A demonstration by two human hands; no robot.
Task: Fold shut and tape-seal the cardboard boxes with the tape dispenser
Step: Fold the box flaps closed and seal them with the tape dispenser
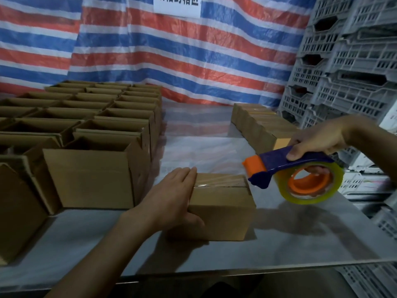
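L hand [169,196] flat atop box [223,214], R hand [318,143] clamped on tape dispenser [279,162] (just beside box): tape end may peel w/o firm rub-down.

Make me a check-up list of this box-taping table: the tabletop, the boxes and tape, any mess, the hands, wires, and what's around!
Surface: shiny metal table.
Job's things: taped box, flaps shut, tape strip across its top; blue-and-orange tape dispenser in the air just right of it; open boxes in rows at left; shut boxes in a row at back right.
Clutter: nothing seen.
Hands: left hand presses the taped box's left end, fingers flat on top; right hand grips the tape dispenser.
Cables: nothing seen.
Surroundings: striped tarp behind; grey crates stacked at right; white sign up top.
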